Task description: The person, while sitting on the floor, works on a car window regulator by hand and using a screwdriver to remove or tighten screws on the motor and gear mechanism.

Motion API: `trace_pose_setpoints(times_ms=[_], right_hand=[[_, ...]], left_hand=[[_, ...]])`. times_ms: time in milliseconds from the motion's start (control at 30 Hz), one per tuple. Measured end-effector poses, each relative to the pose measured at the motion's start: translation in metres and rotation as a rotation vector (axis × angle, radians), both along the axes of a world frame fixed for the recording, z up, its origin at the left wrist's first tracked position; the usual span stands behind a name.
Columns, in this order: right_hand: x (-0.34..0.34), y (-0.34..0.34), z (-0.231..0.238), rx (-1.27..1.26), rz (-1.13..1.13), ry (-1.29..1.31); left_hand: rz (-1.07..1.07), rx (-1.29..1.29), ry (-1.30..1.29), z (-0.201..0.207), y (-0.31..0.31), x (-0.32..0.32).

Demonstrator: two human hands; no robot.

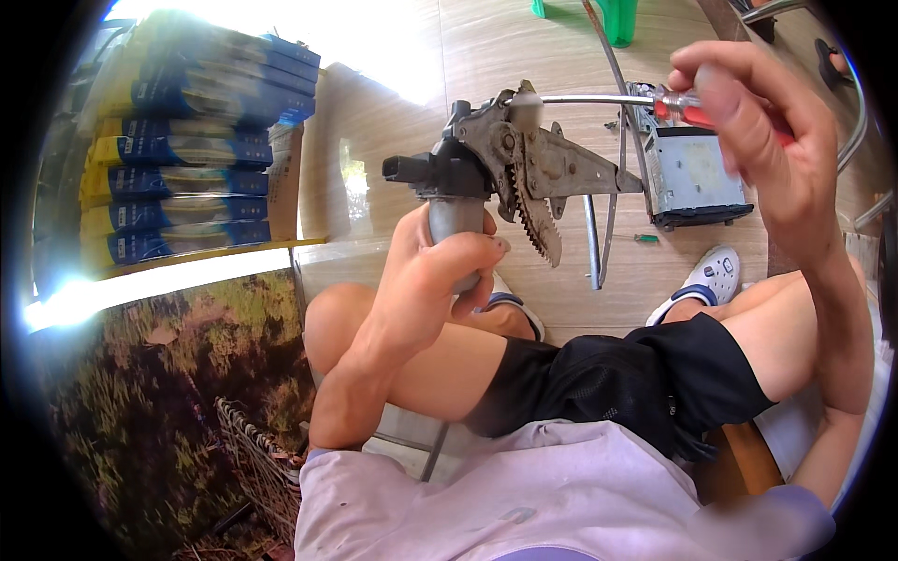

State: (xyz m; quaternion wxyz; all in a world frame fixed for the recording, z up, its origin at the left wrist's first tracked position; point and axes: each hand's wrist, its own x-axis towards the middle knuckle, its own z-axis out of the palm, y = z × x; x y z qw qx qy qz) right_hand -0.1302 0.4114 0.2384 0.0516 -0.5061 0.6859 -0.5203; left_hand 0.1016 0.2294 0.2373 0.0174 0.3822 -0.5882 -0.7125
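My left hand [440, 266] is closed round the grey cylindrical motor of a car window regulator [510, 150]. Its metal plate, toothed sector gear and long arms point away to the right, and a black connector housing juts out on the left. In my right hand [776, 140] is a screwdriver [678, 105] with a clear and red handle, held between curled fingers. Its long steel shaft runs leftward, and the tip meets the top of the regulator's plate; what exactly it touches there is blurred.
Stacked blue and yellow packages [178, 192] stand at the left. A silver metal box-shaped unit [697, 173] lies on the tiled floor beyond my feet, with a small green item [645, 238] nearer. Green stool legs [617, 21] show at the top. A woven basket edge [253, 444] is lower left.
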Motion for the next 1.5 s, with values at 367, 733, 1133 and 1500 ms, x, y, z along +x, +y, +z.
trace_pose_setpoints(times_ms=[367,733,1133,1500], right_hand=[[0.003,-0.001,-0.007,0.021,-0.005,-0.172],[0.004,-0.02,-0.015,0.039,-0.027,-0.456],[0.012,-0.04,-0.022,-0.018,0.016,-0.326],[0.005,-0.048,-0.035,-0.035,0.058,-0.212]], left_hand=[[0.0,0.028,0.003,-0.001,-0.002,0.0],[0.049,0.038,-0.006,-0.005,-0.005,0.004],[0.103,0.106,-0.007,-0.008,-0.012,0.015],[0.14,0.105,-0.038,-0.014,-0.015,0.015]])
